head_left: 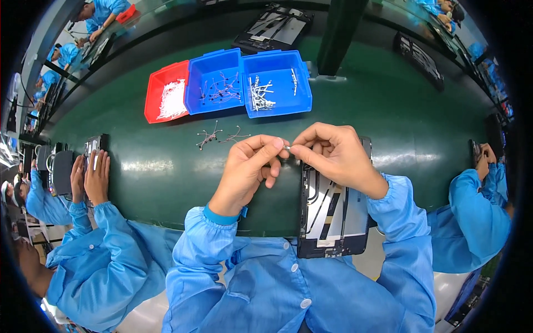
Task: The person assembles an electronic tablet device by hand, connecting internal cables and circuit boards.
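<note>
My left hand (251,166) and my right hand (336,152) meet above the green table, thumbs and forefingers pinched close together. Between their fingertips is a small silvery piece (287,147), mostly covered, so its exact kind does not show. Under my right hand and wrist lies an opened tablet-like device (327,222), with a black frame, silver inner plate and dark ribbon strips. Its near end sticks out past the table edge, close to my body. Several thin cables (209,137) with small dark ends lie loose beyond my left hand.
Beyond my hands stand a red bin (151,91) of white pieces, a blue bin (215,60) of thin cables and another blue bin (300,102) of silvery strips. Opened devices (277,28) lie farther back beside a dark post (336,41). Co-workers sit on both sides.
</note>
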`<action>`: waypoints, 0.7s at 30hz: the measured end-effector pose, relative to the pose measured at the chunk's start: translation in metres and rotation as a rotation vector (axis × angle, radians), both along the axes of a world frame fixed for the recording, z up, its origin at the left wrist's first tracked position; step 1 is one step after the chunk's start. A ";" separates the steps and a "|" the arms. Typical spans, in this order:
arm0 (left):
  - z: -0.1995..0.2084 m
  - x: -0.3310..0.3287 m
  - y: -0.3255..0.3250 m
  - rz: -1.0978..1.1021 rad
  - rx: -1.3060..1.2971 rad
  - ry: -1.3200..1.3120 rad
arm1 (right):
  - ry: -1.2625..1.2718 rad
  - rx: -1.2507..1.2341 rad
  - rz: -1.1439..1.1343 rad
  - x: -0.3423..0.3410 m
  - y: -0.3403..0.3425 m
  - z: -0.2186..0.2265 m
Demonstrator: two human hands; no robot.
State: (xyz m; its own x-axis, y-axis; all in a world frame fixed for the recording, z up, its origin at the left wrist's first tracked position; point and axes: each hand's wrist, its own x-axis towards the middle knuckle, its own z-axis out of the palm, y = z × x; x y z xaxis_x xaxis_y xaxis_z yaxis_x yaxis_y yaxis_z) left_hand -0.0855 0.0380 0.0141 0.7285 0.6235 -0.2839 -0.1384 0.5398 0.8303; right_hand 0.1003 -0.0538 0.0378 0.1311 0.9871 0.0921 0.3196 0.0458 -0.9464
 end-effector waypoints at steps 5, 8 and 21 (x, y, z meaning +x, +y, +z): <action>0.003 -0.005 -0.002 -0.066 -0.116 0.001 | -0.142 0.234 0.018 -0.005 -0.001 -0.005; 0.011 -0.008 0.002 0.092 0.202 0.142 | -0.221 0.472 -0.041 -0.007 -0.002 -0.004; 0.000 -0.046 0.070 0.664 1.634 0.829 | 0.499 -0.023 -0.317 0.037 -0.080 -0.011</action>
State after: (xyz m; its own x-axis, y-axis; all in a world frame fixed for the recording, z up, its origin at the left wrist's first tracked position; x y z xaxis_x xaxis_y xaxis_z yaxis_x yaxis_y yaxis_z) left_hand -0.1318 0.1080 0.0146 0.3161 0.6753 0.6664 0.6634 -0.6595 0.3537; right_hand 0.1372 -0.1338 0.0263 0.4417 0.8938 -0.0773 -0.1693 -0.0016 -0.9856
